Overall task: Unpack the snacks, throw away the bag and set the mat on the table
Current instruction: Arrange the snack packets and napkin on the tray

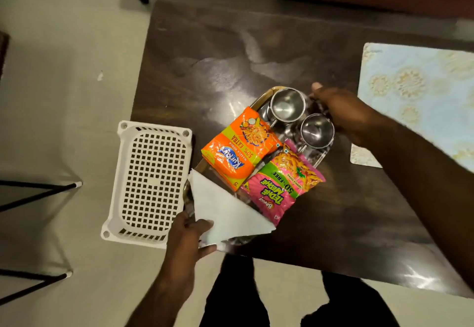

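A metal tray (323,157) sits on the dark wooden table (205,52). On it lie an orange snack packet (238,147), a pink and green snack packet (282,185), two steel cups (287,105) and a folded white napkin (225,211). My left hand (188,234) grips the tray's near end, thumb on the napkin. My right hand (343,111) grips the tray's far end beside the cups. A pale blue patterned mat (420,96) lies on the table at the right.
A white perforated plastic basket (151,180) stands on the pale floor against the table's left edge. Black chair legs (38,190) reach in from the left. My legs (295,301) stand at the table's near edge.
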A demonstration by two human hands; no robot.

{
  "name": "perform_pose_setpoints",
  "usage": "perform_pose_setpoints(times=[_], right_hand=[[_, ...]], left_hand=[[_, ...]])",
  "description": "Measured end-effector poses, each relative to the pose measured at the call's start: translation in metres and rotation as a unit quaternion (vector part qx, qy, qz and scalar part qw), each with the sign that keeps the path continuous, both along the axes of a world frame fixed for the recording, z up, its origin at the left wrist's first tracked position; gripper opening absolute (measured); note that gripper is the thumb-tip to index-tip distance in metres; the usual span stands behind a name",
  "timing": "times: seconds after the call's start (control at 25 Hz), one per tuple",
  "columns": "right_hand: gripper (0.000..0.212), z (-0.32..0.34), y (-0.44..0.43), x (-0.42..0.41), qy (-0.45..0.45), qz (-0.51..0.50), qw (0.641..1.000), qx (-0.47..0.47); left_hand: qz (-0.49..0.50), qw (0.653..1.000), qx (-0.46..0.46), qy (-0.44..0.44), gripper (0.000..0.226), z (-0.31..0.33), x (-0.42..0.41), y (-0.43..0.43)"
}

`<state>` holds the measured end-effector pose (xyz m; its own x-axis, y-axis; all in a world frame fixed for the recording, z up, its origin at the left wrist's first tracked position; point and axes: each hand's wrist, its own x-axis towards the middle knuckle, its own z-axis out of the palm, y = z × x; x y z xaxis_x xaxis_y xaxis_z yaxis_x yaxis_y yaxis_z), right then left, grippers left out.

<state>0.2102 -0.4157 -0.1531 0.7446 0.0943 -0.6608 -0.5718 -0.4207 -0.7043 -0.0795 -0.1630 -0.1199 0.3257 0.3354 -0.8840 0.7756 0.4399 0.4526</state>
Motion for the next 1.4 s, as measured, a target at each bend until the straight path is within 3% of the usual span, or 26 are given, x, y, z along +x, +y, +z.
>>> perform_pose_setpoints(times=[0.24, 0.56, 0.68, 0.76, 0.96, 1.2, 1.4], right_hand=[[0.045, 0.029, -0.130, -0.021, 0.061, -0.057, 0.996, 0.029], [0.029, 0.035, -0.322, -0.025, 0.069, -0.178, 0.979, 0.076], [0.028, 0.026, -0.380, -0.016, 0.082, -0.224, 0.968, 0.074], [0.026, 0.018, -0.410, -0.009, 0.090, -0.251, 0.961, 0.075], [0.026, -0.003, -0.457, 0.012, 0.100, -0.301, 0.946, 0.064], [0.028, -0.019, -0.475, 0.032, 0.105, -0.304, 0.945, 0.056], [0.025, -0.026, -0.479, 0.039, 0.104, -0.311, 0.943, 0.060]], left_hand=[[-0.056, 0.997, 0.036, -0.043, 0.037, 0.019, 0.058, -0.053], [-0.134, 0.989, 0.038, -0.044, 0.029, -0.010, 0.167, -0.197], [-0.189, 0.980, 0.034, -0.060, 0.047, -0.022, 0.214, -0.248], [-0.215, 0.973, 0.036, -0.069, 0.045, -0.031, 0.242, -0.275], [-0.255, 0.964, 0.039, -0.064, 0.055, -0.054, 0.299, -0.324], [-0.270, 0.955, 0.110, -0.050, 0.049, -0.065, 0.329, -0.350], [-0.285, 0.944, 0.160, -0.044, 0.057, -0.067, 0.339, -0.360]])
